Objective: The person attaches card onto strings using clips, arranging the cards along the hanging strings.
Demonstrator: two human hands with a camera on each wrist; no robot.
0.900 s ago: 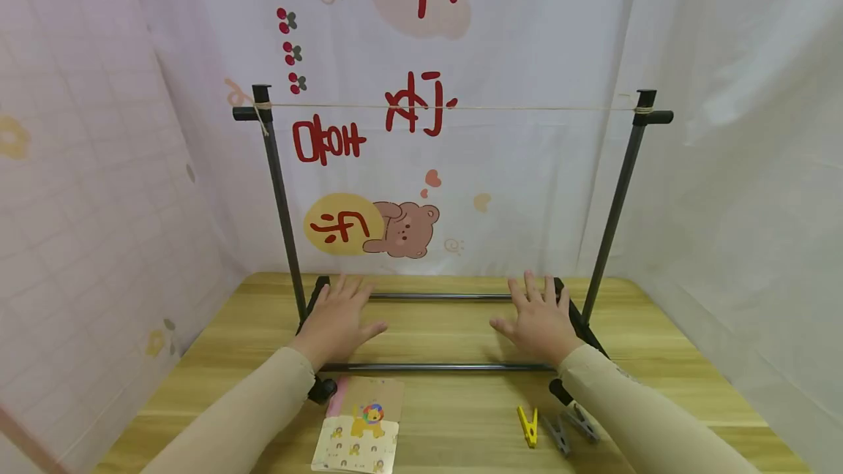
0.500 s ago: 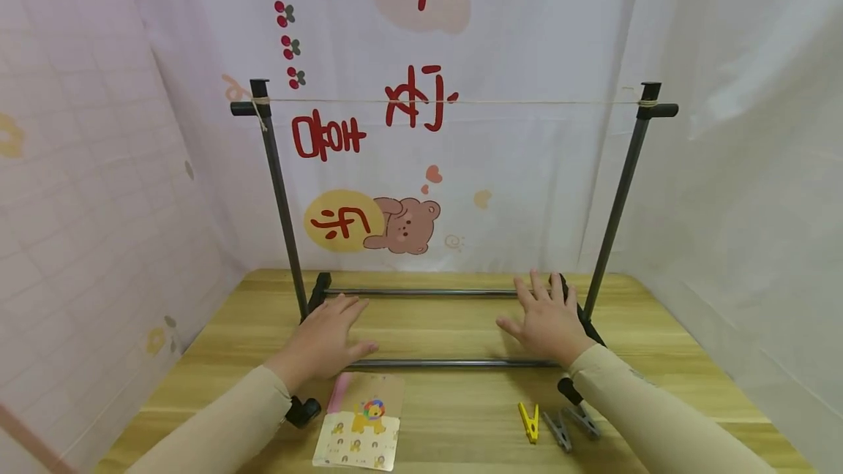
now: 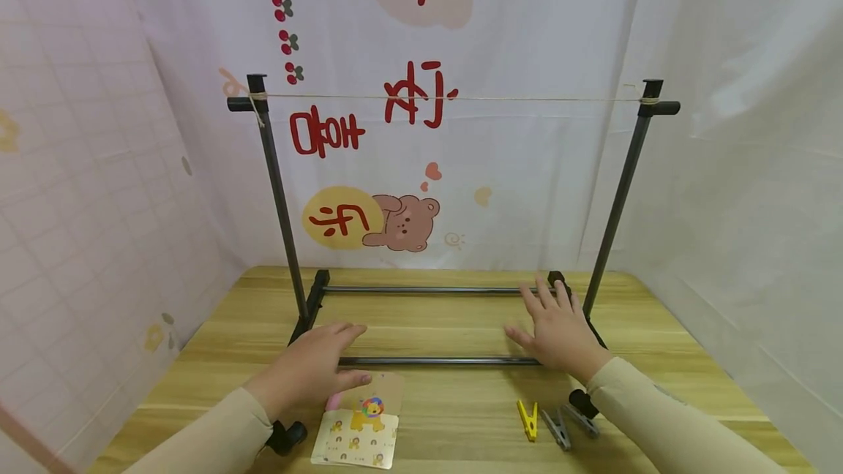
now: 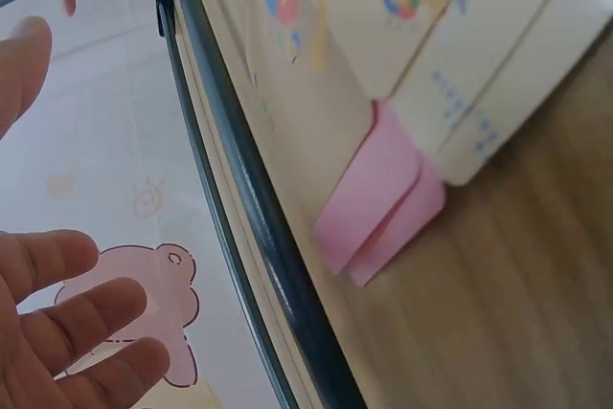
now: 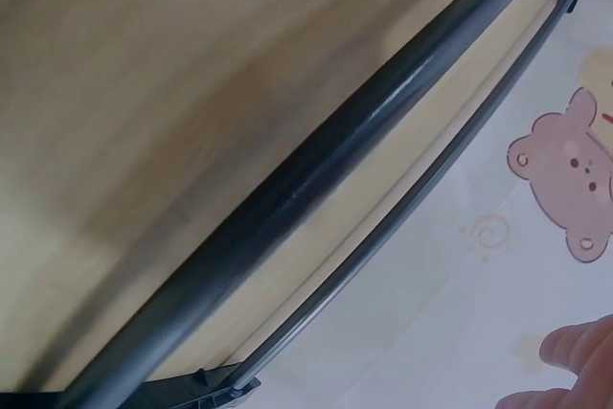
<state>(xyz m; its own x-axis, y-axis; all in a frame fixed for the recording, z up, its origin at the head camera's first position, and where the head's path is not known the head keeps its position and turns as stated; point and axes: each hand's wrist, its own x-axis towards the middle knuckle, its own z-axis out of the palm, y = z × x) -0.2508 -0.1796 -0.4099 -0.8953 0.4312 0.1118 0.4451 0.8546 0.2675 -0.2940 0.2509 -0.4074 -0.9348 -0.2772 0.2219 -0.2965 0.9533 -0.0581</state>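
My left hand (image 3: 306,368) is open over the near left of the black rack, fingers pointing right and nothing in them. In the left wrist view, its spread fingers (image 4: 105,304) show beside the rack's bars. Just under that hand lies a flat, layered piece (image 3: 356,430) with lion prints and a pink edge (image 4: 383,198). My right hand (image 3: 560,328), also open with spread fingers, is at the rack's right base and holds nothing. Two crossbars join the rack's base, the near one (image 3: 441,362) running between my hands. A thin string (image 3: 494,99) stretches between the upright posts.
A yellow clothespin (image 3: 527,421) and two grey clothespins (image 3: 557,430) lie front right, close to my right sleeve (image 3: 658,415). The rack's left post (image 3: 283,218) and right post (image 3: 615,218) rise at the sides. A printed white curtain (image 3: 514,167) hangs behind the wooden table (image 3: 461,415).
My left hand has drawn back toward me and left, off the rack's left base, and turned its fingers to the right. My right hand has shifted slightly right.
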